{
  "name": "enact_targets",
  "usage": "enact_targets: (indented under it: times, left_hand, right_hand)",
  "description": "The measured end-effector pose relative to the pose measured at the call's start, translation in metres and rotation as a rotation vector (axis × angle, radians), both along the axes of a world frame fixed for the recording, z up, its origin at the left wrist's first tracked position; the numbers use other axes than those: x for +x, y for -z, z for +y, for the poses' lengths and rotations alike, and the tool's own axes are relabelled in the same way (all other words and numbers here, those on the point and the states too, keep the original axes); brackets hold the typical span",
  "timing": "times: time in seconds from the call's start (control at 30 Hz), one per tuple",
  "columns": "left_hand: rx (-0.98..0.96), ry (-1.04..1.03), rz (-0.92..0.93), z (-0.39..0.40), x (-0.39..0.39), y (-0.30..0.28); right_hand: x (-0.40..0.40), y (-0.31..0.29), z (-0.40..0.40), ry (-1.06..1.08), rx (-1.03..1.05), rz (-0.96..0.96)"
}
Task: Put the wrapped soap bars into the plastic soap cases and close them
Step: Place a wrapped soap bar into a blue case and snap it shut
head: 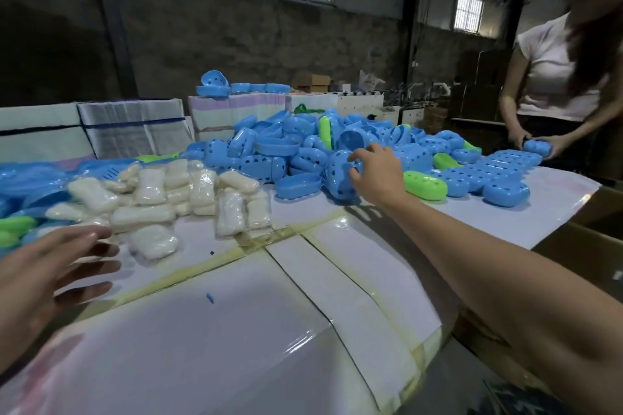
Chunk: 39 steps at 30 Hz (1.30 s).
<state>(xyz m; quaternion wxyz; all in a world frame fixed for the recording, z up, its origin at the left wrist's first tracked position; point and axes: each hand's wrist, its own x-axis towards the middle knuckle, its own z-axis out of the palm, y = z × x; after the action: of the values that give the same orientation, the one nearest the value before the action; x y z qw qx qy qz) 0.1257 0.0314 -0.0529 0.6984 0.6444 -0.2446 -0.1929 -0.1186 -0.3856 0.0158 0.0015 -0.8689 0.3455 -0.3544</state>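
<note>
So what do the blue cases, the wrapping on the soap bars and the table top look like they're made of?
Blue cases: moulded hard plastic by the look, smooth and slightly glossy, with punched holes. Soap bars: wrapped in thin clear film, probably plastic, which crinkles and glints over the white bar. Table top: seems to be white glossy-faced board, joined with yellowish tape; light reflects off it.

Wrapped soap bars, pale cream in clear film, lay heaped and overlapping on the left of the worktop. Behind and to their right rose a loose pile of perforated blue soap cases, a few green ones among them; closed cases lay in rows at far right
</note>
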Motion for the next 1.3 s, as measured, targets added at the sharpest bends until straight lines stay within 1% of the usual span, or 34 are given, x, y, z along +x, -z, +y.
enact_targets:
  times: [0.07,0.13,0.23,0.3,0.33,0.4,0.43,0.53,0.57,0.67,0.73,0.83,0.97,1.0,1.03,1.17,1.23,1.3]
  left_hand:
    - [-0.025,-0.013,-0.054,0.002,-0.030,-0.016]
    - [-0.050,-0.057,-0.086,0.006,-0.043,-0.024]
    - [-0.054,-0.095,-0.073,0.007,-0.052,-0.031]
    - [-0.014,-0.147,-0.089,0.006,-0.053,-0.034]
    - [0.006,-0.159,-0.098,0.006,-0.054,-0.035]
    - [0.042,-0.203,-0.127,0.006,-0.055,-0.035]
    - [0.062,-0.224,-0.151,0.006,-0.056,-0.035]
    - [0.139,-0.282,-0.217,0.009,-0.057,-0.036]
    - [0.179,-0.305,-0.265,0.010,-0.056,-0.035]
    - [0.359,-0.362,-0.450,0.015,-0.051,-0.032]
    - [0.428,-0.404,-0.526,0.018,-0.046,-0.030]
    - [0.486,-0.501,-0.572,0.023,-0.039,-0.031]
    - [0.502,-0.661,-0.596,0.041,-0.023,-0.037]
    - [0.548,-0.700,-0.609,0.049,-0.018,-0.037]
    - [0.649,-0.736,-0.638,0.057,-0.012,-0.037]
    - [1.263,-0.843,-0.736,0.085,0.006,-0.050]
    - [1.474,-0.878,-0.676,0.101,0.014,-0.060]
    - [1.616,-0.870,-0.520,0.121,0.016,-0.068]
  right_hand:
    - [0.021,-0.004,0.036,-0.176,0.086,-0.073]
    - [0.044,-0.006,0.075,-0.334,0.141,-0.102]
    - [0.078,-0.007,0.139,-0.531,0.234,-0.116]
    - [0.102,-0.011,0.179,-0.686,0.322,-0.065]
    - [0.114,-0.014,0.198,-0.762,0.351,-0.008]
    - [0.136,-0.015,0.232,-0.874,0.356,0.096]
    - [0.145,-0.012,0.245,-0.898,0.348,0.088]
    - [0.158,0.012,0.267,-0.882,0.364,-0.075]
    - [0.159,0.021,0.268,-0.886,0.343,-0.087]
    - [0.161,0.035,0.259,-0.954,0.339,-0.029]
    - [0.159,0.035,0.253,-0.957,0.372,-0.018]
    - [0.159,0.035,0.251,-0.951,0.417,-0.042]
    - [0.156,0.034,0.256,-1.003,0.424,0.026]
    - [0.155,0.034,0.257,-1.017,0.423,0.041]
    - [0.155,0.035,0.258,-1.028,0.416,0.052]
    - [0.154,0.034,0.260,-1.038,0.360,0.083]
    - [0.154,0.034,0.261,-1.043,0.333,0.091]
    - [0.155,0.032,0.262,-1.060,0.308,0.094]
